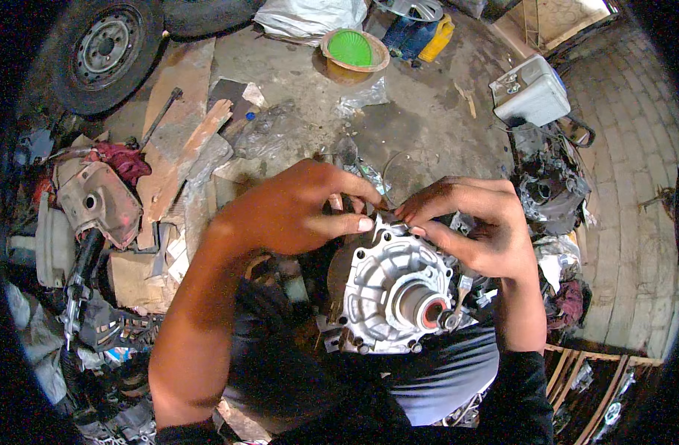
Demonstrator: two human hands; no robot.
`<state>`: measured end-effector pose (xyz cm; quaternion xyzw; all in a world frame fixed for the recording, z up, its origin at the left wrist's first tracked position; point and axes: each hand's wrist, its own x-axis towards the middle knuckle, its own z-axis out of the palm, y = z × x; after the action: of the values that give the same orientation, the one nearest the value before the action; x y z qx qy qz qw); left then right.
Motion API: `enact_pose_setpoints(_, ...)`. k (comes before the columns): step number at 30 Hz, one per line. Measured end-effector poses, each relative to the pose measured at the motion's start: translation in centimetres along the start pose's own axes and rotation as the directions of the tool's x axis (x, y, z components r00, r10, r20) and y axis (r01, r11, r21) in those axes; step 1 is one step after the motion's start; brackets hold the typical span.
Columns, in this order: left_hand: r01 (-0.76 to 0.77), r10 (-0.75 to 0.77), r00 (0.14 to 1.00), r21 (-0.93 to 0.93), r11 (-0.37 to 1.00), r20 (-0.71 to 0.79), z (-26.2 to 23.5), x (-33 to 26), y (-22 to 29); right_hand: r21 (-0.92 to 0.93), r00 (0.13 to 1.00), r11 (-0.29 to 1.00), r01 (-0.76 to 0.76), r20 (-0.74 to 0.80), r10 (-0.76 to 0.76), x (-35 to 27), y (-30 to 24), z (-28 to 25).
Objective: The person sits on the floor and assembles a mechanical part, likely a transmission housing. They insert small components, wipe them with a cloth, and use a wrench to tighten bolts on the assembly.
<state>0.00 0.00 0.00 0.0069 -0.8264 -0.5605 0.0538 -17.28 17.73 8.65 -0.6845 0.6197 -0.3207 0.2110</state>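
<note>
A silver cast-metal gearbox housing [369, 297] rests on my lap, its round hub with a reddish-orange seal [434, 311] facing up. My left hand [302, 204] is at the housing's far edge, fingers curled, with the thumb against the rim and the index finger reaching past it. My right hand [477, 222] meets it there from the right, thumb and fingertips pinched together. Something small and dark lies between the fingertips, too hidden to name. Several bolt holes line the flange. A small metal lever with a round end lies by the hub.
At the far left stands a wheel with its tire [106, 48]. A bowl with a green basket [350, 52] and a yellow jug [437, 38] are at the back. Right are a grey-white container [532, 93] and dark engine parts [551, 178]. Cardboard [180, 111] and metal parts litter the left.
</note>
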Motion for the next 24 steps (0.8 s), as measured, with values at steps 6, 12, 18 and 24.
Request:
enact_pose_setpoints(6, -0.002, 0.002, 1.0, -0.001, 1.0, 0.008, -1.4, 0.4, -0.5, 0.065, 0.998, 0.997, 0.05, -0.047, -0.047, 1.1, 0.9, 0.2)
enact_pose_setpoints(12, 0.08, -0.076, 0.996, -0.096, 0.992, 0.05, -0.1, 1.5, -1.4, 0.113, 0.992, 0.993, 0.024, 0.124, -0.038, 0.4, 1.7, -0.9)
enact_pose_setpoints(18, 0.123, -0.1, 0.983, -0.145, 0.982, 0.155, 0.0, 2.4, -2.7, 0.14, 0.991, 0.989, 0.055, 0.116, -0.072, 0.5, 2.2, -0.5)
enact_pose_setpoints(24, 0.087, -0.064, 0.983, -0.132, 0.987, 0.174, -0.1, 2.6, -3.0, 0.024, 0.97, 0.988, 0.15, 0.192, -0.152, 0.1, 3.0, -0.4)
